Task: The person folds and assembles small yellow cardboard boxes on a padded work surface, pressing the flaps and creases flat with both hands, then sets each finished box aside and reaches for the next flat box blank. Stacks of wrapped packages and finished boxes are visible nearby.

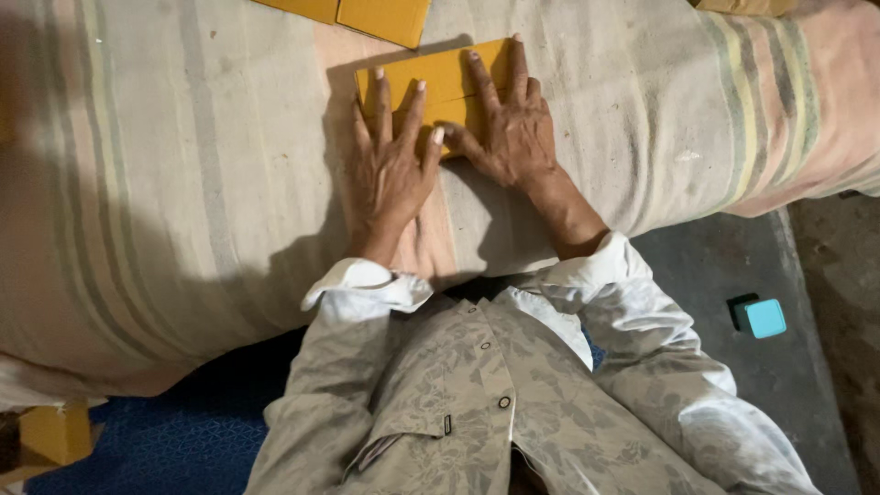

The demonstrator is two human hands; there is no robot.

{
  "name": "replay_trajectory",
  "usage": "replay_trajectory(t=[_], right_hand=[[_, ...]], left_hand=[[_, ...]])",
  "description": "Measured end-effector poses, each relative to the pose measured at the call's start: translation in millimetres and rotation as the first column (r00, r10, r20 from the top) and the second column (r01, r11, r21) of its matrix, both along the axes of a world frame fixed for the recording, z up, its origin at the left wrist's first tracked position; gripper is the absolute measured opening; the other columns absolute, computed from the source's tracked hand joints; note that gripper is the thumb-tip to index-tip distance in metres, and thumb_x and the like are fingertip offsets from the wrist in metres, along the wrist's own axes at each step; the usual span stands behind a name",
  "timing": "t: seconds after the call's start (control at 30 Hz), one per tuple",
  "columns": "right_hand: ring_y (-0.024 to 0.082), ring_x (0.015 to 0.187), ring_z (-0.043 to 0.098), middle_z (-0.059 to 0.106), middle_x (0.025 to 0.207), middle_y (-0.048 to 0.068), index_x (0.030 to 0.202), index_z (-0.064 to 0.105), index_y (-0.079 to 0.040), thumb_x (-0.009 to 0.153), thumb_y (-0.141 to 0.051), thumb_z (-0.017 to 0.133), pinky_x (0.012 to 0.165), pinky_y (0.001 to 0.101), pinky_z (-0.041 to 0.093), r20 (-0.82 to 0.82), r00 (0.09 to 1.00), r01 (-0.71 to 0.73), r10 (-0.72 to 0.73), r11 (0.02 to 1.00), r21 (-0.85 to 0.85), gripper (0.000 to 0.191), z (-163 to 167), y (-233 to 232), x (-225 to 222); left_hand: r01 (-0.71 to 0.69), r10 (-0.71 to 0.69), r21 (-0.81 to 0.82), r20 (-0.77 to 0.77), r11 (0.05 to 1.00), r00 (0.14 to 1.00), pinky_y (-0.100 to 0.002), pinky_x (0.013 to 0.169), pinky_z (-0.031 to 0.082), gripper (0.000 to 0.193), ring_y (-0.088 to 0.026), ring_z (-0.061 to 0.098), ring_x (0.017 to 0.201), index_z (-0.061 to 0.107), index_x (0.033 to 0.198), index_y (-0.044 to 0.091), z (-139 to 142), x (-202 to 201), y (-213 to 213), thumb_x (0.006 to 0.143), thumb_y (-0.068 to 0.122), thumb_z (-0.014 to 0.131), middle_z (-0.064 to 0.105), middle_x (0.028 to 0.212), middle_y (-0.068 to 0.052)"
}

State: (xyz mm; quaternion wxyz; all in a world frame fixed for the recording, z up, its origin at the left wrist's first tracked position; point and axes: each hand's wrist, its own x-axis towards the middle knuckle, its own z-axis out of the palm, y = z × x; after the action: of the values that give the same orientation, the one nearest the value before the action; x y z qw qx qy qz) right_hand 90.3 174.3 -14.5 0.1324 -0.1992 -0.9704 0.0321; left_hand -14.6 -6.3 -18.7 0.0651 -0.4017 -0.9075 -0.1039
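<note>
A flat yellow cardboard piece lies on a striped cloth surface in front of me. My left hand rests palm down on its left part, fingers spread. Beside it, my right hand presses flat on the right part of the cardboard, fingers apart. The two thumbs nearly meet near the cardboard's near edge. Neither hand grips anything.
More yellow cardboard pieces lie at the far edge of the cloth. A small turquoise box sits on the dark floor at the right. A yellow object shows at the lower left, over a blue mat.
</note>
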Motion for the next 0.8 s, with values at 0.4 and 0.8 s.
replay_trajectory(t=[0.4,0.8], right_hand=[[0.054,0.124,0.055,0.019,0.164,0.039,0.170,0.026,-0.024,0.077,-0.047,0.096,0.104,0.0534,0.054,-0.034,0.974,-0.227,0.225,0.973,-0.048,0.118,10,11,22],[0.061,0.135,0.041,0.010,0.161,0.037,0.163,0.026,-0.010,0.090,-0.079,0.064,0.106,0.0564,0.047,0.045,0.989,-0.132,0.138,0.984,-0.116,0.108,1,10,20]], left_hand=[[0.147,-0.181,0.273,0.101,0.951,0.978,-0.057,0.125,0.036,0.107,-0.043,0.028,0.153,0.032,0.165,0.023,-6,-1,-14,0.078,0.035,0.094,0.015,0.174,-0.005],[0.051,-0.052,0.013,0.268,0.999,0.962,-0.067,0.117,0.010,0.078,-0.039,0.007,0.153,0.019,0.161,0.004,15,-34,47,0.106,0.058,0.034,0.006,0.168,-0.016]])
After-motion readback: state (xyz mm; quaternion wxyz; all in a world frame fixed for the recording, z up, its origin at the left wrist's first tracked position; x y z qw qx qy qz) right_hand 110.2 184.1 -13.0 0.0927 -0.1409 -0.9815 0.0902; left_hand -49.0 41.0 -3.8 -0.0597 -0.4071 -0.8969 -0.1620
